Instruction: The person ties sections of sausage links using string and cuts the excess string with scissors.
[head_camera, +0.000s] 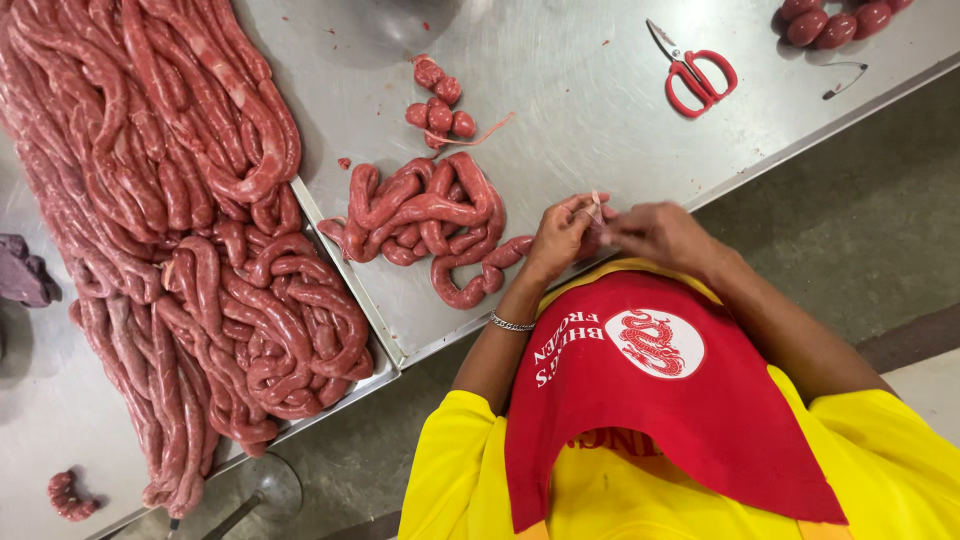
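Nearest: red cloth apron (680, 400) over a yellow shirt (460, 480), bearing a round white badge with a red dragon figure (654, 343) and white lettering beside it.

Left hand (558, 238), silver chain bracelet (512, 323) at the wrist: fingers pinched shut on the near end of a long raw red sausage rope (425, 215), at the near edge of the steel worktop (590, 90).

Right hand (655, 232): fingers closed, meeting the left at the same pinch point; a small pale strand shows between them.

Sausage rope: coiled on the worktop just left of the hands, trailing to them.

Far of the coil: small cluster of short tied red links (437, 108).

Left: large heap of uncut sausage (170, 220) on a steel tray (345, 262).

Far right: red-handled scissors (695, 72), well apart; more round links (840, 20) at the far corner.
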